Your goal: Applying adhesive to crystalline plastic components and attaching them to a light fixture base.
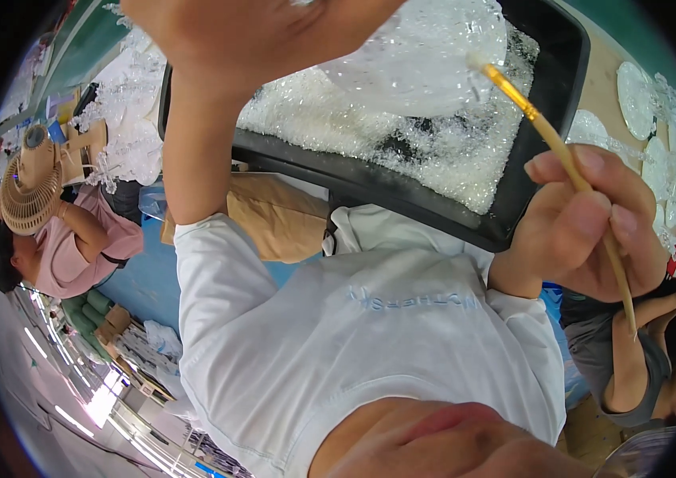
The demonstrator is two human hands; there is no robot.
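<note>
My right hand (593, 223) pinches a thin paintbrush (558, 149) with a pale wooden handle and a gold collar. Its bristles meet the right edge of a round, translucent white disc (422, 68). At the top, my left hand (266, 32) is curled by the disc's left side and appears to grip it; its fingertips are cut off by the frame. Beneath the disc lies a black rectangular tray (306, 163) spread with clear, glittering granules (465, 171), and dark patches of its floor show through.
Clear discs and snowflake-shaped pieces (636, 99) lie on the table at right, with more sparkling pieces (127, 103) at left. A beige fan (31, 187) stands near a person in pink (87, 247). Another person in a dark grey top (625, 366) sits at right.
</note>
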